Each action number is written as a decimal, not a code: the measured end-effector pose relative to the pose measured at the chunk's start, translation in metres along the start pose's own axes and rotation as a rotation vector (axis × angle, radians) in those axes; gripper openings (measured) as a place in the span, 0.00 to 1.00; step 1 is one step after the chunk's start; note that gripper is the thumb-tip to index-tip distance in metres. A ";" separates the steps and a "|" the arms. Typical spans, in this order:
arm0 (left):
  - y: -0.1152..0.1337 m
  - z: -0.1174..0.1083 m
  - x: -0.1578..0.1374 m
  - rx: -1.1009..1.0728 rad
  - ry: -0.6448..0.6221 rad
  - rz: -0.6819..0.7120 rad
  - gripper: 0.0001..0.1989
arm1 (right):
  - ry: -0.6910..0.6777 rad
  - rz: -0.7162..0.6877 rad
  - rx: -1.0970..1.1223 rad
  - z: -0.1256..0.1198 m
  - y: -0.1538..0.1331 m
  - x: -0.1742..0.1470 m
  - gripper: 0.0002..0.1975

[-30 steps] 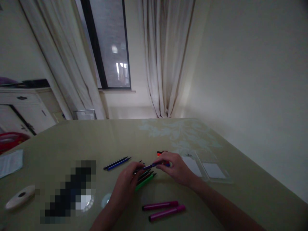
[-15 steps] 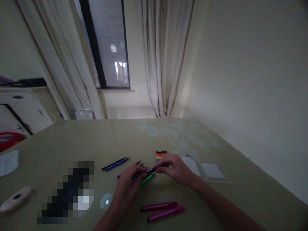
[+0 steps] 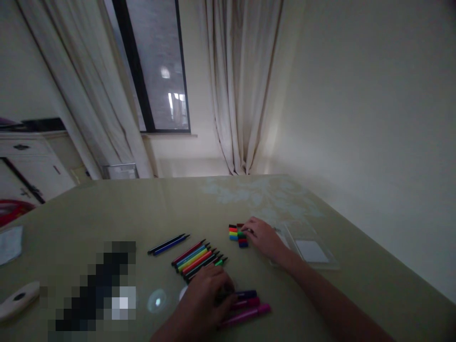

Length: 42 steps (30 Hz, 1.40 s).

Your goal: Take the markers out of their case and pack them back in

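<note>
My left hand (image 3: 211,297) is closed near the table's front, its fingers curled on a capped dark purple marker (image 3: 247,294). That marker lies just behind two capped magenta markers (image 3: 251,314), which the hand partly covers. Farther back, my right hand (image 3: 263,240) pinches at a green marker cap (image 3: 242,234) in a small cluster of loose caps. Red, yellow and blue caps (image 3: 233,236) sit at its left. Uncapped markers (image 3: 194,259) of several colours lie side by side beyond my left hand, a green one partly hidden.
Two uncapped dark and blue markers (image 3: 169,244) lie to the left. An open clear plastic case (image 3: 329,263) with white cards rests at right. At left are a pale oval object (image 3: 19,301), a blurred-out dark item (image 3: 96,289) and a white cloth or paper (image 3: 10,243).
My hands have moved apart. The left brought the dark purple marker down toward me, beside the magenta ones; the right let go of it and reached to the caps.
</note>
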<state>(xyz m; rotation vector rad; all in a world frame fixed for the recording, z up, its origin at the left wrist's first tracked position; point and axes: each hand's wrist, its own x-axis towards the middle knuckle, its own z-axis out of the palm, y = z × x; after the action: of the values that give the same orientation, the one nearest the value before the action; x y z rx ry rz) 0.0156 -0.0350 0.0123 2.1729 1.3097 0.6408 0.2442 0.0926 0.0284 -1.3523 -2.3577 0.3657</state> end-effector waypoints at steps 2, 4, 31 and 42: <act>-0.007 -0.006 0.002 -0.026 0.044 -0.009 0.04 | -0.015 -0.003 -0.039 0.004 0.000 0.000 0.12; -0.023 -0.018 0.005 -0.033 0.150 -0.041 0.08 | -0.017 0.017 -0.087 0.005 0.002 0.000 0.12; -0.028 -0.033 0.006 0.201 0.097 -0.181 0.02 | -0.042 -0.086 0.037 -0.021 -0.010 -0.001 0.06; -0.032 -0.035 0.008 -0.031 0.312 -0.139 0.11 | -0.040 -0.213 0.368 -0.042 -0.043 -0.009 0.05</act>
<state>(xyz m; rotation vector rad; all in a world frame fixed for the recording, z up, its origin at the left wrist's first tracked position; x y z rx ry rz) -0.0239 -0.0086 0.0188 1.9923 1.5809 0.9654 0.2349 0.0646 0.0819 -0.9236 -2.2930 0.7248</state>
